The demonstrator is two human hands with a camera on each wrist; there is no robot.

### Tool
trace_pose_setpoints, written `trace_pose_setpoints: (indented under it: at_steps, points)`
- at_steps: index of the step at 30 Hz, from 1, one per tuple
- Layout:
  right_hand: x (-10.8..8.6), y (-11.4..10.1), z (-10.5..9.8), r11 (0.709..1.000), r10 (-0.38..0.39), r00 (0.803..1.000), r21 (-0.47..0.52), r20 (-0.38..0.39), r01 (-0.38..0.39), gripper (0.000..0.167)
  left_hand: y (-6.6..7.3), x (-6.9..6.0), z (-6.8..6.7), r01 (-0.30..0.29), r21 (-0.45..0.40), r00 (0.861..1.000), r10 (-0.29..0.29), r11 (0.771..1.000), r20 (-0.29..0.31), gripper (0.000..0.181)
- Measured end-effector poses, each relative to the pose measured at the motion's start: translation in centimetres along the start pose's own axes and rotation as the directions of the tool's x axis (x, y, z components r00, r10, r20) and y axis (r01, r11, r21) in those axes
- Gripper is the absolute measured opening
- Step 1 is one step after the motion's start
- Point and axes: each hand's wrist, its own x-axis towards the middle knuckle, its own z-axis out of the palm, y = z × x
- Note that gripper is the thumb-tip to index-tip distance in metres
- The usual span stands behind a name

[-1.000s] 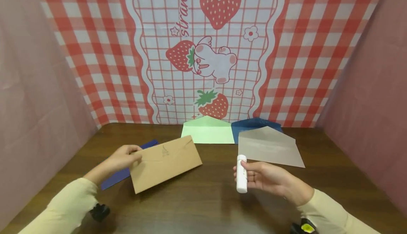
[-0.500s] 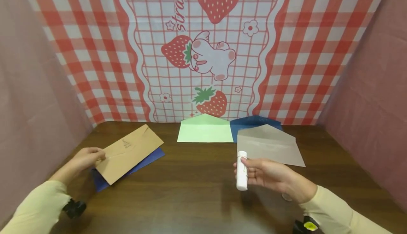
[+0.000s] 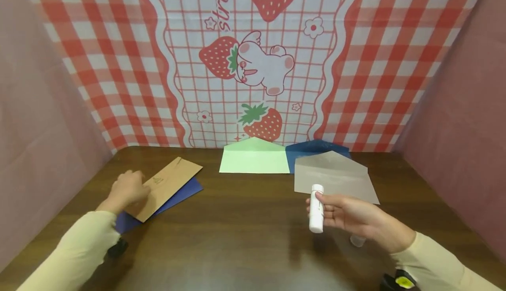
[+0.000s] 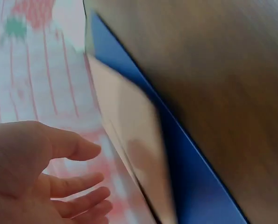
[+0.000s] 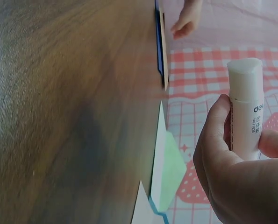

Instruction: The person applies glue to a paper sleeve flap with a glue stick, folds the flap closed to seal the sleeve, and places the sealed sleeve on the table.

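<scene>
My left hand has its fingers apart and hovers over the near end of a brown kraft envelope. In the left wrist view the thumb and fingers of that hand hold nothing. The brown envelope lies on a dark blue envelope, which shows along its lower right side. My right hand grips a white glue stick upright above the table, thumb on one side and fingers on the other. Printed lettering shows on the glue stick in the right wrist view.
A light green envelope lies at the back of the table, flap up. Beside it lie a navy envelope and, overlapping it, a grey envelope. A small clear round piece sits below my right wrist. Cloth walls enclose the table.
My left hand has carried the brown envelope left, laid it over the dark blue one and let go. My right hand, still gripping the glue stick, has shifted slightly right.
</scene>
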Motion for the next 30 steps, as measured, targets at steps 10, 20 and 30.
trace_pose_setpoints:
  at_steps: [10,20,30]
  points:
    - [-1.1,-1.5,-1.8,1.0,-0.016,0.999,-0.023,-0.043,0.015,0.029,16.5,3.8,1.6,-0.438,-0.018,0.899,0.438,0.899,-0.003,0.04]
    - [-1.7,-2.3,-2.5,0.997,-0.025,1.0,0.069,-0.019,0.026,0.024,29.1,4.6,6.8,-0.648,0.206,0.761,0.612,0.733,0.214,0.046]
    - [-2.0,-0.8,-3.2,0.989,-0.018,1.0,0.148,0.017,0.016,0.02,32.2,2.8,10.3,-0.684,0.226,0.724,0.61,0.693,0.321,0.045]
